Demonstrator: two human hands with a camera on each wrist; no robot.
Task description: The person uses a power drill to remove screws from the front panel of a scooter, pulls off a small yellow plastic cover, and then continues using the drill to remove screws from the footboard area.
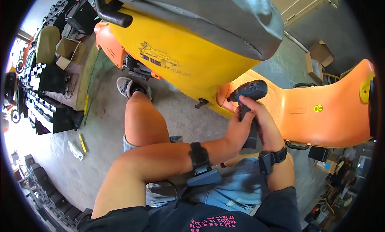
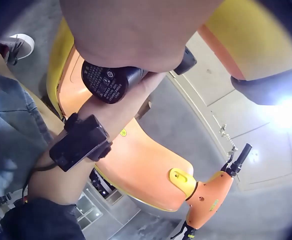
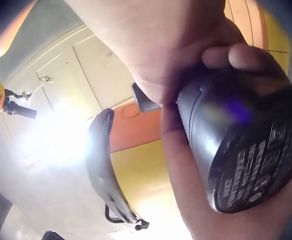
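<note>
Both hands grip a black cordless drill (image 1: 256, 88) in the head view. Round its handle curl the fingers of my left hand (image 1: 240, 129), while my right hand (image 1: 266, 119) holds it from the other side, a finger laid along the body. The drill's nose points left, close to the orange footboard (image 1: 249, 80) of an electric scooter, where it meets the yellow body panel (image 1: 188, 51) under the seat. In the left wrist view the battery base (image 2: 106, 85) shows below a hand; its printed label (image 3: 258, 167) faces the right wrist camera. The bit's tip is hard to make out.
Above the yellow panel is the scooter's grey seat (image 1: 208, 15); its orange front shield (image 1: 329, 111) rises at the right. A yellow tool (image 1: 82, 143) and a white plastic bag (image 1: 75, 151) lie on the floor. Cardboard boxes (image 1: 71, 49) and black cases line the left.
</note>
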